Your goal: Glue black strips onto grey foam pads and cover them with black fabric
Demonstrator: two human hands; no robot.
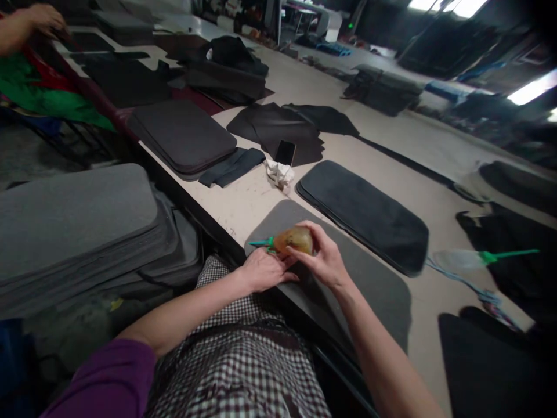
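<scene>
My right hand [324,255] is wrapped around a squeeze bottle [295,239] with amber liquid in it. The bottle lies tilted on its side, its thin green nozzle pointing left. Just beneath it, my left hand [266,270] lies on the near edge of a grey rounded panel [369,278], fingers stretched to the right. Part of those fingers is hidden by the bottle and my right hand. The panel rests on the pale table, its near side along the table's edge.
Beyond the panel lies a stack of dark rounded panels [361,212]. A white crumpled cloth [281,174] and a phone [285,152] sit further back. Another green-nozzled bottle [463,259] lies right. Grey panels [78,220] are piled at left. A co-worker's hand [46,20] shows upper left.
</scene>
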